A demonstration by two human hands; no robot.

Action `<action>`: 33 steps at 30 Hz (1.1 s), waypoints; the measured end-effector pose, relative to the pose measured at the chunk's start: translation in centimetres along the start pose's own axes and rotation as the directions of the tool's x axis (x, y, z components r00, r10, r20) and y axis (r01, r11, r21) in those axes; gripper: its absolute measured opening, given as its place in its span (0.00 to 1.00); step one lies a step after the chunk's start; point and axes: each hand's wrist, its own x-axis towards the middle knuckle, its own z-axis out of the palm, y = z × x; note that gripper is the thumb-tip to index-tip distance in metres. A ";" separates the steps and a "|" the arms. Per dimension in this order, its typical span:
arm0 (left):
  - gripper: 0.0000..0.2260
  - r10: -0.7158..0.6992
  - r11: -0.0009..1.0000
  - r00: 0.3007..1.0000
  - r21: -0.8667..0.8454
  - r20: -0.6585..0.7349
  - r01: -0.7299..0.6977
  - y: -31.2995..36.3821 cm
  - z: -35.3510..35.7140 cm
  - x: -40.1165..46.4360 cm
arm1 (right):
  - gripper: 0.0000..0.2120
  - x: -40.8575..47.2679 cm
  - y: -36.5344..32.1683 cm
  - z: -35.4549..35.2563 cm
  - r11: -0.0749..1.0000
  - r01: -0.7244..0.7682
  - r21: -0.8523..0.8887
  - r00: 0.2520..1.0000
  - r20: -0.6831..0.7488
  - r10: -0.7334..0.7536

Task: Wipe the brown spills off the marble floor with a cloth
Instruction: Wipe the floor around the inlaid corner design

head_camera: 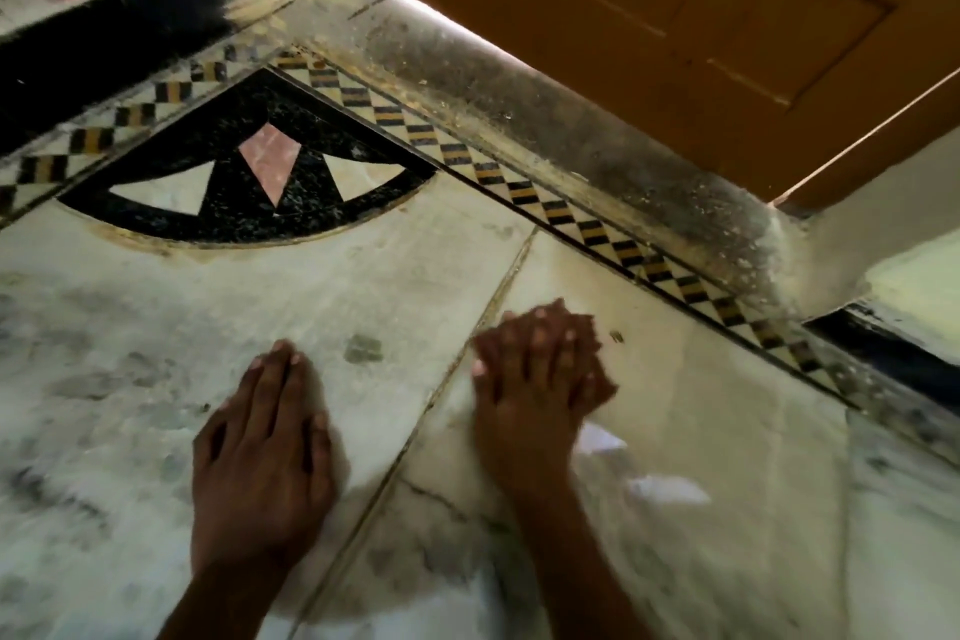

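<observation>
Cloth [667, 489], white and blurred, trails beside and under the right hand [540, 379], which presses flat, fingers together; it looks soft, light, best pinned under the palm. Left hand [262, 457] lies flat, empty, on the marble floor [156, 327]. Beyond: checkered border [519, 182], wooden door [675, 16].

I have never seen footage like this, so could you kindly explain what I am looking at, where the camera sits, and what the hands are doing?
This is no machine: a person wears a camera on the head, looking down at their own hands. The left hand lies flat on the marble floor. The right hand is blurred with motion, pressing on something white, probably the cloth. Farther off are a black inlay with a pink diamond, a checkered border, and a wooden door. I cannot make out clear brown spills; a small dark smudge sits between the hands.
</observation>
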 end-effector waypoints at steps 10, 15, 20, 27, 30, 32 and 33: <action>0.28 0.005 1.000 1.000 -0.017 -0.014 -0.005 -0.2 -0.2 0.0 | 0.35 11.5 7.2 -2.5 0.998 -0.054 -0.013 0.982 0.181 0.055; 0.28 -0.016 1.000 1.000 -0.013 0.023 0.016 0.0 -0.6 0.2 | 0.39 -0.2 3.0 -1.8 0.992 -0.125 -0.024 0.981 0.147 0.127; 0.28 0.002 1.000 1.000 -0.014 0.020 -0.002 -0.2 -0.5 0.2 | 0.37 7.4 2.5 -1.0 0.947 0.317 -0.050 0.929 0.218 -0.300; 0.28 -0.002 1.000 1.000 -0.015 0.007 0.002 0.2 -0.7 0.2 | 0.39 2.4 12.9 -4.5 0.892 -0.444 0.079 0.895 0.071 0.440; 0.28 0.004 1.000 1.000 -0.006 0.014 -0.004 0.3 -0.7 0.1 | 0.40 -3.2 8.4 -4.1 0.877 -0.476 0.056 0.876 0.109 0.469; 0.28 0.002 1.000 1.000 -0.002 0.023 -0.002 0.3 -0.7 0.2 | 0.38 -2.9 5.4 -3.0 0.956 -0.291 0.041 0.948 0.146 0.282; 0.28 -0.001 1.000 1.000 -0.004 0.024 0.001 0.2 -0.7 0.2 | 0.37 -1.5 4.5 -2.5 0.985 -0.170 0.038 0.974 0.156 0.162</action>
